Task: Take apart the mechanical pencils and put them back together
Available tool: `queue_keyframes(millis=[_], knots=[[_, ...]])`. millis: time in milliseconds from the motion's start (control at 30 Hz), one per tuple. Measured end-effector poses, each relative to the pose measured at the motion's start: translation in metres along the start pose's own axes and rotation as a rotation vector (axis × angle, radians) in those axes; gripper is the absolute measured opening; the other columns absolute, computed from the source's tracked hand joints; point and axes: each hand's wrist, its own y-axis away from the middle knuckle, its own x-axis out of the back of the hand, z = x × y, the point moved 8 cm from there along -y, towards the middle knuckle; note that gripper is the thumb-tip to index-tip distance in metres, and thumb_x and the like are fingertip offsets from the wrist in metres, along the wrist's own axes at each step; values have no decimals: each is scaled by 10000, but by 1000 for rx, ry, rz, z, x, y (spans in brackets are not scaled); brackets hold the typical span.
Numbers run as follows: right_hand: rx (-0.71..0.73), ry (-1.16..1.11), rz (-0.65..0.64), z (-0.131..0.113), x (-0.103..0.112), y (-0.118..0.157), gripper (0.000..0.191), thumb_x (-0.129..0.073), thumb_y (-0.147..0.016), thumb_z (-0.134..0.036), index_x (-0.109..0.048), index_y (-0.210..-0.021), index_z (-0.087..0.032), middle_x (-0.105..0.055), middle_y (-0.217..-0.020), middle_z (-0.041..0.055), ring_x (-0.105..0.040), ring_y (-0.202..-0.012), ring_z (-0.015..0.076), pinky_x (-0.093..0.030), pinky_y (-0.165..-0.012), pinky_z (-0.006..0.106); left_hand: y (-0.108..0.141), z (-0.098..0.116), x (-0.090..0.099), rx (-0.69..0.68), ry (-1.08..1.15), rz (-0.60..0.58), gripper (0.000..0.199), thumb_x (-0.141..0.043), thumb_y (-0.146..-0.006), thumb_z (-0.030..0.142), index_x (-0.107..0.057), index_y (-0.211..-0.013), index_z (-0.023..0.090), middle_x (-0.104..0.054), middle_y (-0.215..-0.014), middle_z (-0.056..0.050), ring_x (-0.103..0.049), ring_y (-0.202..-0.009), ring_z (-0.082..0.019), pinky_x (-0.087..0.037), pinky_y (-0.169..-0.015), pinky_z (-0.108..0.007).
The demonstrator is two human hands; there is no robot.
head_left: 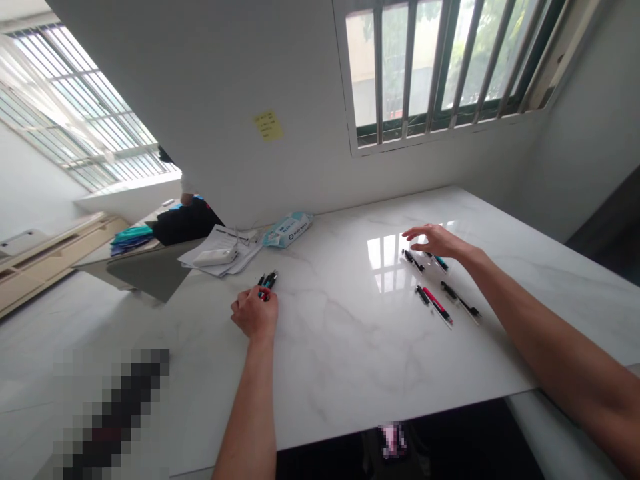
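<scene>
My left hand [254,312] is closed round a bunch of pens [270,277], their dark and teal ends sticking out past the fingers. On the right side of the white marbled table [325,347], my right hand [434,240] hovers with fingers stretched out and nothing visible in them. Just below it lie a black pen [413,260] and a teal-and-black pen [441,262], partly covered by the hand. Nearer to me are a red pen [437,304], a short black pen or cap [423,295] beside it, and a long black pen [460,300].
A pack of wipes [289,230] lies against the wall by stacked papers [220,248] with a white object on top. A yellow note [268,125] is stuck on the wall below a barred window [440,67]. Another person's hand [187,199] shows at far left near dark cloth.
</scene>
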Motion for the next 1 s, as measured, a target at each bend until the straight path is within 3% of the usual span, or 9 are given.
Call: queue_keyframes(millis=[133, 333, 500, 800, 1000], knots=[[-35, -44, -2, 13, -12, 5, 458, -721, -879, -388, -712, -1327, -297, -804, -1142, 53, -719, -868, 249, -542, -834, 421, 0, 3, 0, -14, 23, -12, 138, -636, -835, 221, -754, -908, 215, -676, -1187, -162, -528, -1129, -394, -454, -886, -512], [-2, -82, -13, 20, -21, 7, 399, -748, -861, -398, -756, -1256, -341, -809, -1123, 21, -688, -1072, 290, -532, -907, 429, 8, 30, 2, -156, 82, 41, 164, -631, -839, 217, -761, -939, 222, -676, -1187, -138, -532, -1154, -371, -452, -950, -499], [-20, -104, -12, 20, -27, 4, 329, -760, -841, -399, -801, -1162, -343, -810, -1106, 12, -664, -1121, 298, -535, -900, 413, 15, 46, 0, -234, 121, 34, 162, -613, -856, 216, -749, -942, 224, -675, -1176, -121, -556, -1148, -331, -436, -1020, -472], [-6, -121, 43, 7, -27, 5, 363, -788, -786, -419, -793, -1124, -287, -784, -1035, 45, -688, -940, 253, -529, -799, 380, 20, 53, -2, -284, 155, 1, 151, -586, -885, 218, -721, -952, 210, -658, -1177, -129, -566, -1167, -303, -393, -1100, -474], [7, -195, 81, -4, -27, 7, 272, -735, -804, -311, -800, -1058, -240, -757, -887, 49, -694, -809, 209, -563, -770, 373, 23, 55, -1, -291, 152, 10, 158, -572, -895, 211, -718, -956, 205, -654, -1160, -129, -572, -1153, -296, -391, -1113, -466]])
